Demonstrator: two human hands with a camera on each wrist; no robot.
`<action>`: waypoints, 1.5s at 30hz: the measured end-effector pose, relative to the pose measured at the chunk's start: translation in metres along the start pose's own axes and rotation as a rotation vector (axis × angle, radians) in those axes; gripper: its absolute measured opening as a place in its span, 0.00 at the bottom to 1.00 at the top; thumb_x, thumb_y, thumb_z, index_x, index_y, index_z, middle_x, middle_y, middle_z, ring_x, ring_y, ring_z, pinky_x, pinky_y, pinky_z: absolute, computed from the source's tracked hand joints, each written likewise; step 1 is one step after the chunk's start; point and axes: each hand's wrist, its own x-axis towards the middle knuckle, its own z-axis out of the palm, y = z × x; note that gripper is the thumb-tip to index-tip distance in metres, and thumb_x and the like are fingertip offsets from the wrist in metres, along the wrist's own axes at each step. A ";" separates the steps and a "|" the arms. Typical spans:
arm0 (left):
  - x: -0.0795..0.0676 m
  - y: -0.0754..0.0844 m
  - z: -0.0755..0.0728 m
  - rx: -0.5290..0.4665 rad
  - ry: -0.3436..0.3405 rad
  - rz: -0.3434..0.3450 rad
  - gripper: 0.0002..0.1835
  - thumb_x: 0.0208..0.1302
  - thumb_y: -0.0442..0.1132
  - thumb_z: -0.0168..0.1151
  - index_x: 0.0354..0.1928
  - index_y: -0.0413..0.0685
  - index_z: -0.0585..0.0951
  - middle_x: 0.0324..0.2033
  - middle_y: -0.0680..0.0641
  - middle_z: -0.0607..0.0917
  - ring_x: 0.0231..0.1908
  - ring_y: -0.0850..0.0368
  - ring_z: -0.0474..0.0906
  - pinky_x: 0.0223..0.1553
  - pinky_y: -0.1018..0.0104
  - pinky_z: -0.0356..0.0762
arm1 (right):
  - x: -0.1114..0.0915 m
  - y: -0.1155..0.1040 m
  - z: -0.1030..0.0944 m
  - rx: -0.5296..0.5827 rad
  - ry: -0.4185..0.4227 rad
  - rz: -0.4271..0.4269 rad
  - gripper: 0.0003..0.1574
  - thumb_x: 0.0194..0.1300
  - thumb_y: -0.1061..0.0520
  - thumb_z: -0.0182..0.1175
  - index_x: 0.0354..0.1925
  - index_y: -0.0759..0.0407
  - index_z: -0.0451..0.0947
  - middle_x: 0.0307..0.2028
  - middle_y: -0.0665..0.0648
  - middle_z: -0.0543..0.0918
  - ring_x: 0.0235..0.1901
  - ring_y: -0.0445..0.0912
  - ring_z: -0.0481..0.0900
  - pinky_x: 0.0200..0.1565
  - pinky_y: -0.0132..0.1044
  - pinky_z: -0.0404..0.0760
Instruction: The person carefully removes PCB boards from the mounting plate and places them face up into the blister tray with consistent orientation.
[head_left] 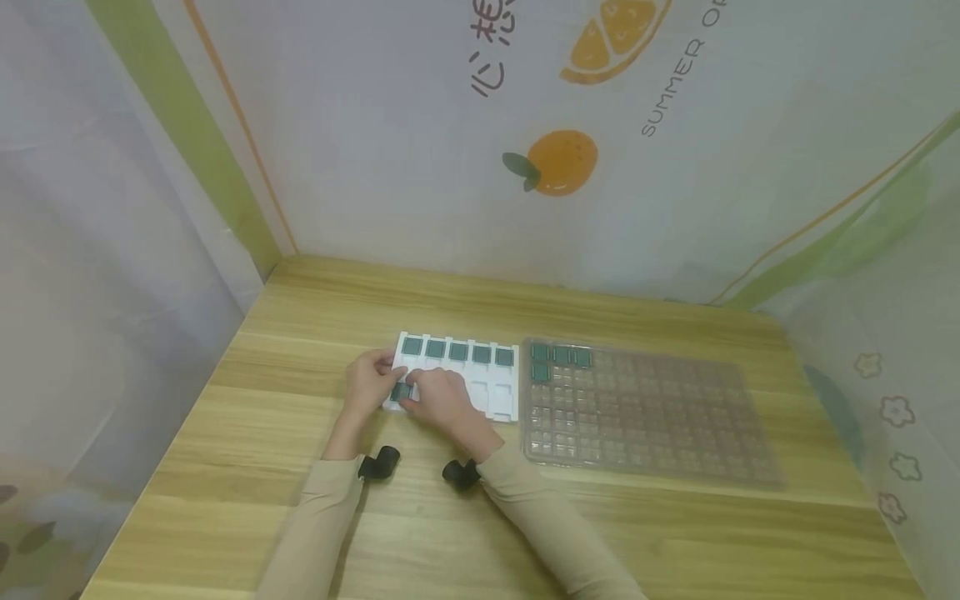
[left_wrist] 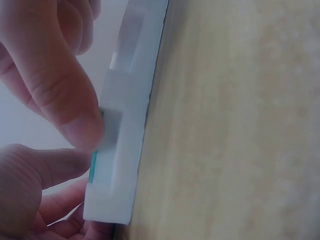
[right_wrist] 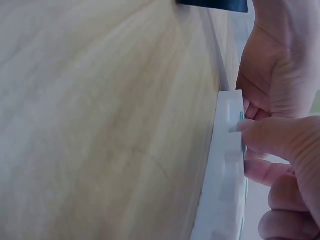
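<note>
A white tray (head_left: 489, 374) lies on the table, with a back row of several dark green square chips (head_left: 458, 352). My left hand (head_left: 367, 379) grips the tray's left end, its thumb along the top and fingers round the side. Over the front row, my right hand (head_left: 442, 398) pinches another green square chip (head_left: 401, 392) at the front left slot. In the left wrist view a thin green edge (left_wrist: 93, 169) of that chip shows beside the right thumb (left_wrist: 82, 127). Front slots to the right hold no chip; my right fingers hide part of the row.
Right of the white tray lies a clear plastic tray (head_left: 645, 468) with many small compartments; several green chips (head_left: 562, 355) sit in its back left corner. Black wrist cameras (head_left: 379, 463) jut from both sleeves. A printed curtain (head_left: 420, 167) stands behind the wooden table (head_left: 420, 533).
</note>
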 end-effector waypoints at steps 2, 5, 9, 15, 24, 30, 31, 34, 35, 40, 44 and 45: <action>0.000 0.000 0.000 0.002 0.002 0.004 0.18 0.54 0.29 0.66 0.48 0.28 0.78 0.38 0.33 0.83 0.36 0.42 0.79 0.38 0.55 0.79 | 0.000 0.000 0.000 0.008 0.004 0.002 0.20 0.57 0.45 0.65 0.44 0.53 0.83 0.20 0.46 0.81 0.15 0.37 0.66 0.17 0.27 0.65; 0.000 -0.001 0.001 -0.005 0.003 0.008 0.18 0.54 0.29 0.66 0.48 0.28 0.78 0.38 0.33 0.83 0.36 0.42 0.79 0.39 0.55 0.79 | 0.001 -0.001 0.001 0.013 0.014 -0.004 0.19 0.56 0.46 0.65 0.43 0.53 0.83 0.20 0.46 0.80 0.15 0.37 0.65 0.17 0.26 0.65; 0.000 0.000 0.000 -0.015 -0.003 0.013 0.18 0.55 0.28 0.65 0.48 0.28 0.78 0.39 0.33 0.83 0.37 0.41 0.79 0.40 0.54 0.79 | 0.001 -0.001 0.000 0.019 0.023 -0.011 0.18 0.56 0.47 0.65 0.43 0.53 0.83 0.17 0.45 0.77 0.14 0.36 0.63 0.17 0.26 0.65; -0.002 0.002 -0.001 -0.026 -0.012 0.002 0.18 0.55 0.29 0.65 0.48 0.28 0.78 0.39 0.33 0.82 0.38 0.41 0.79 0.41 0.53 0.78 | 0.001 0.000 -0.001 0.022 0.023 -0.025 0.17 0.55 0.47 0.65 0.42 0.53 0.83 0.18 0.46 0.80 0.13 0.35 0.61 0.17 0.25 0.64; -0.002 0.002 -0.001 -0.022 -0.012 0.023 0.18 0.55 0.28 0.65 0.48 0.27 0.77 0.39 0.31 0.82 0.38 0.40 0.79 0.41 0.53 0.79 | 0.000 0.002 -0.008 0.017 0.012 -0.036 0.11 0.54 0.48 0.66 0.34 0.52 0.82 0.17 0.44 0.76 0.15 0.36 0.65 0.17 0.26 0.63; -0.002 0.002 -0.001 -0.023 -0.008 0.011 0.19 0.55 0.29 0.65 0.49 0.27 0.77 0.40 0.31 0.82 0.38 0.40 0.79 0.41 0.53 0.79 | -0.003 0.008 -0.013 -0.027 0.012 -0.051 0.15 0.55 0.47 0.66 0.40 0.52 0.83 0.28 0.47 0.85 0.17 0.35 0.70 0.17 0.25 0.67; -0.002 0.002 -0.001 -0.018 -0.006 0.014 0.19 0.55 0.29 0.65 0.48 0.27 0.77 0.39 0.31 0.82 0.38 0.40 0.79 0.41 0.53 0.79 | -0.004 0.009 -0.014 -0.029 0.012 -0.050 0.16 0.55 0.47 0.66 0.42 0.53 0.83 0.29 0.47 0.86 0.17 0.36 0.70 0.17 0.25 0.67; -0.003 0.004 -0.001 -0.018 -0.002 0.014 0.19 0.55 0.29 0.65 0.48 0.26 0.77 0.39 0.31 0.82 0.37 0.40 0.79 0.41 0.53 0.79 | -0.005 0.012 -0.017 -0.036 0.009 -0.037 0.17 0.56 0.47 0.66 0.43 0.52 0.83 0.29 0.48 0.86 0.18 0.36 0.71 0.17 0.25 0.68; -0.003 0.004 -0.001 -0.018 -0.001 0.011 0.19 0.55 0.29 0.65 0.48 0.26 0.77 0.39 0.31 0.82 0.38 0.40 0.79 0.41 0.53 0.78 | -0.006 0.014 -0.018 -0.035 0.006 -0.030 0.17 0.56 0.47 0.66 0.43 0.52 0.83 0.30 0.48 0.86 0.19 0.36 0.71 0.17 0.25 0.68; -0.003 0.005 -0.001 -0.028 -0.005 -0.020 0.19 0.56 0.29 0.64 0.49 0.26 0.76 0.40 0.31 0.81 0.39 0.40 0.78 0.42 0.53 0.78 | -0.009 0.021 -0.020 0.004 -0.032 0.019 0.19 0.56 0.47 0.65 0.45 0.53 0.82 0.30 0.48 0.86 0.20 0.38 0.72 0.20 0.26 0.70; -0.002 0.004 -0.001 -0.032 -0.007 -0.025 0.19 0.56 0.29 0.64 0.49 0.26 0.76 0.40 0.31 0.81 0.39 0.40 0.78 0.42 0.53 0.78 | -0.011 0.028 -0.022 0.031 -0.024 0.053 0.19 0.56 0.47 0.65 0.45 0.53 0.82 0.25 0.48 0.83 0.18 0.38 0.68 0.18 0.27 0.67; -0.002 0.004 -0.001 -0.033 -0.007 -0.025 0.19 0.56 0.29 0.64 0.49 0.26 0.76 0.40 0.31 0.81 0.39 0.40 0.78 0.42 0.53 0.78 | -0.012 0.029 -0.023 0.038 -0.017 0.057 0.19 0.56 0.47 0.65 0.45 0.53 0.82 0.23 0.48 0.82 0.17 0.38 0.67 0.17 0.27 0.66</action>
